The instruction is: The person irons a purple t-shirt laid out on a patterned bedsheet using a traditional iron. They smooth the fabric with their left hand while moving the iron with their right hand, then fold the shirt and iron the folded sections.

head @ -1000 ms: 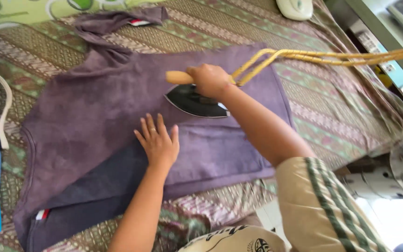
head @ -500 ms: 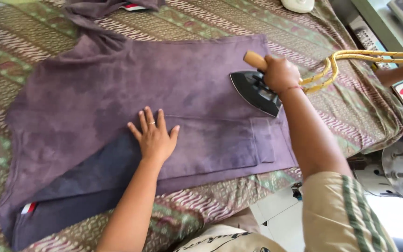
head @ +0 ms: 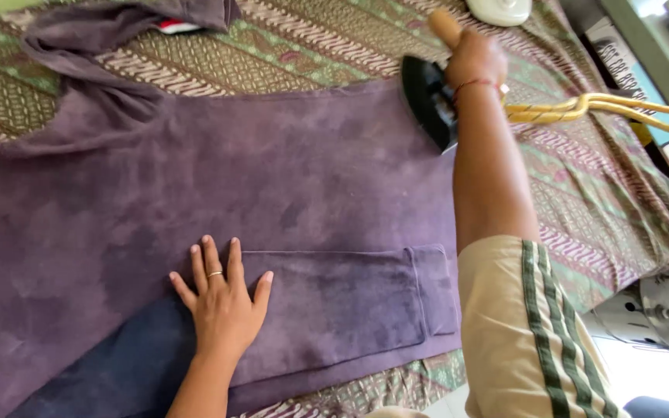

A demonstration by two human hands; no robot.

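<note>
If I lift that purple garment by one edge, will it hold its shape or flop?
Probably flop: the purple garment lies flat but bunches into soft folds at its top-left end. It likely slides easily too, since the left hand presses it flat while the right hand holds the iron. It looks light, thin cloth.

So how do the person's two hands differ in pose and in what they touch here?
The left hand lies flat with fingers spread on the purple garment; the right hand is closed around the wooden handle of the black iron. The left sits near the garment's lower edge, the right at its far edge. The left wears a ring, the right a wrist thread. Both are bare.
</note>
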